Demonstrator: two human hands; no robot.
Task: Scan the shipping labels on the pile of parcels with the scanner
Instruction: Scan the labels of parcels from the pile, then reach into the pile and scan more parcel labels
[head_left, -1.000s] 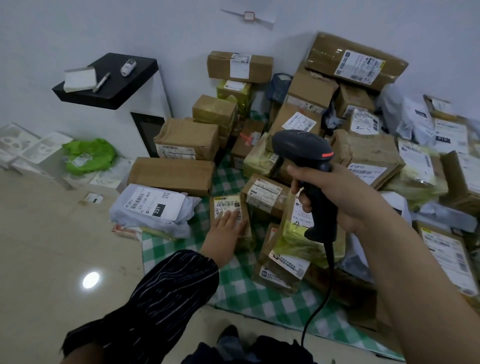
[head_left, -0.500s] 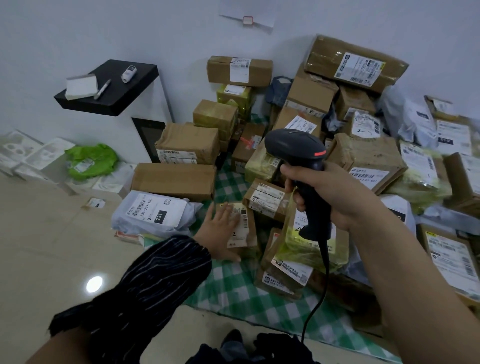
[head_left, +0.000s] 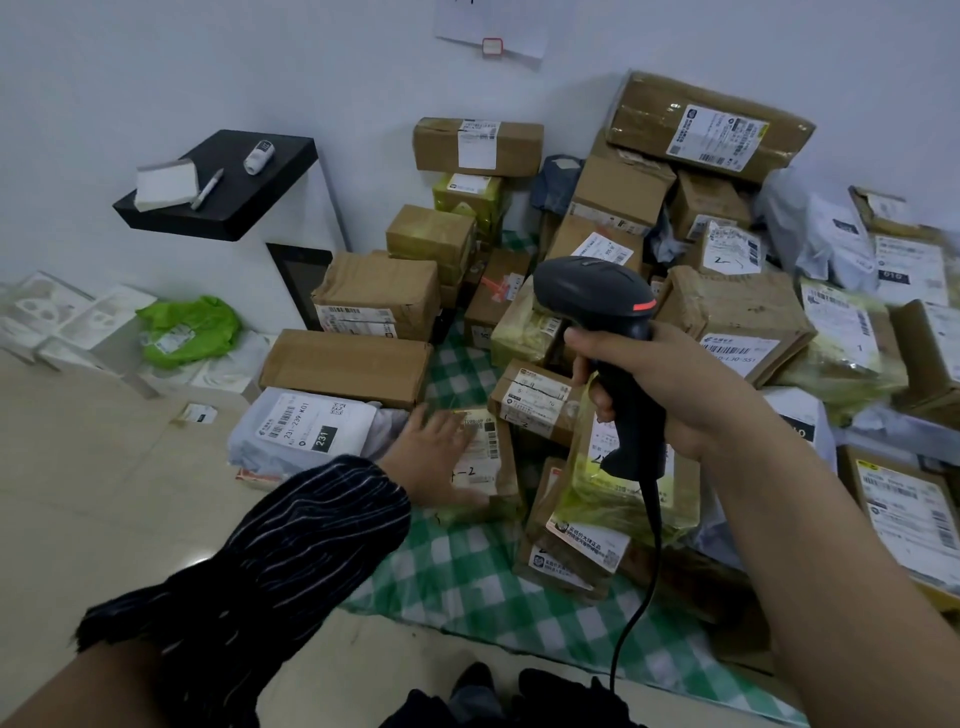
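Head view: the right grip (head_left: 670, 395) curls tight round the handle of the matte black plastic scanner (head_left: 597, 296), whose rounded head is up over the parcels (head_left: 727, 312) — creased, taped brown cardboard. The left grip (head_left: 431, 452), fingers flat and spread, presses a small labelled box (head_left: 491, 467) on green checked cloth (head_left: 467, 571), below-left of the scanner.

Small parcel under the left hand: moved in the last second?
Yes. The small parcel has slid toward the person, away from the white bag, and its label has turned; the left hand presses it.
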